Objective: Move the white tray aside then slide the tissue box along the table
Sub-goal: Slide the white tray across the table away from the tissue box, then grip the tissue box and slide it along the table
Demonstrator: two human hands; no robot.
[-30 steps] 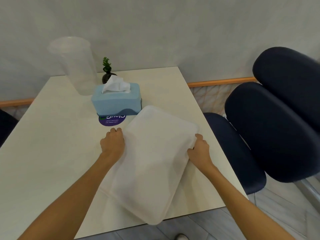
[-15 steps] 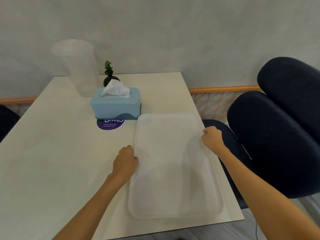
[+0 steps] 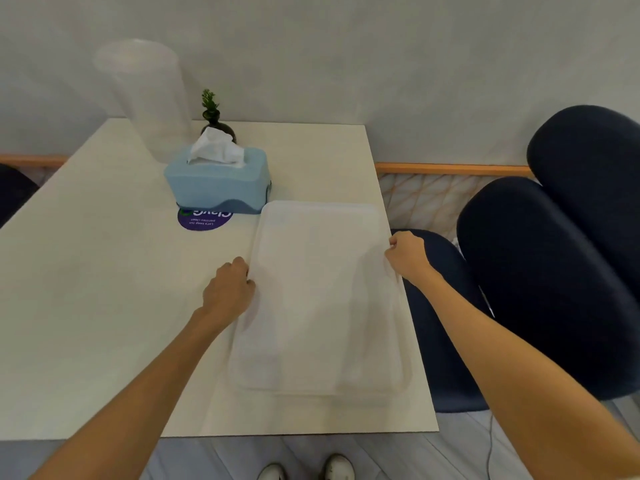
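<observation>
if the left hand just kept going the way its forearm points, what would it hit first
Probably the white tray: the left hand is already at its left rim, angled up and to the right across the table. Continuing beyond the tray, the line passes right of the tissue box, though depth is hard to judge.

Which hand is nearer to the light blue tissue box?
Left. The left hand is just in front of the light blue tissue box; the right hand is farther away, beyond the white tray.
</observation>
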